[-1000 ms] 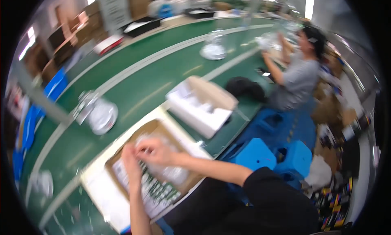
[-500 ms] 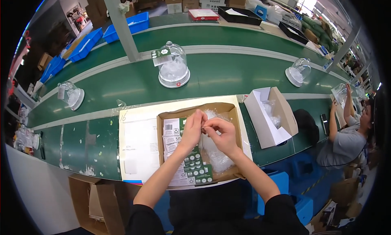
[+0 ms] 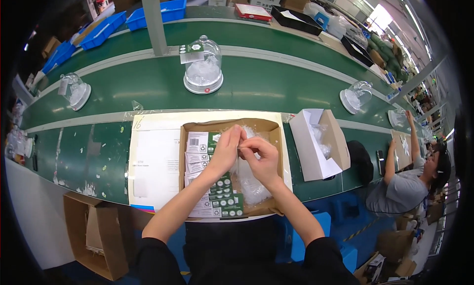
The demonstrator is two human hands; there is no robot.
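Observation:
Over a shallow cardboard box point(image 3: 183, 156), my left hand point(image 3: 227, 149) and my right hand point(image 3: 261, 159) meet with fingertips pinched close together. Whatever thin, small piece lies between them cannot be made out. Beneath my left hand, green-and-white printed cards point(image 3: 198, 157) with barcodes lie overlapping in the left part of the box. Under my right hand is a heap of clear, thin plastic pieces point(image 3: 254, 191), partly covered by the hand. Beyond the box, a clear dome with a white base point(image 3: 203, 70) stands on the green belt and carries a green-and-white card.
White paper sheets point(image 3: 155, 166) lie left of the box. An open white carton point(image 3: 320, 147) with clear wrapped contents sits to the right. More domes point(image 3: 76, 92) point(image 3: 355, 96) stand along the belt point(image 3: 276, 82). A co-worker point(image 3: 405, 181) works at the far right.
The view has shifted, so the bench and domes appear slightly further left and higher. Both hands stay pinched together over the box; the co-worker's raised arm has moved.

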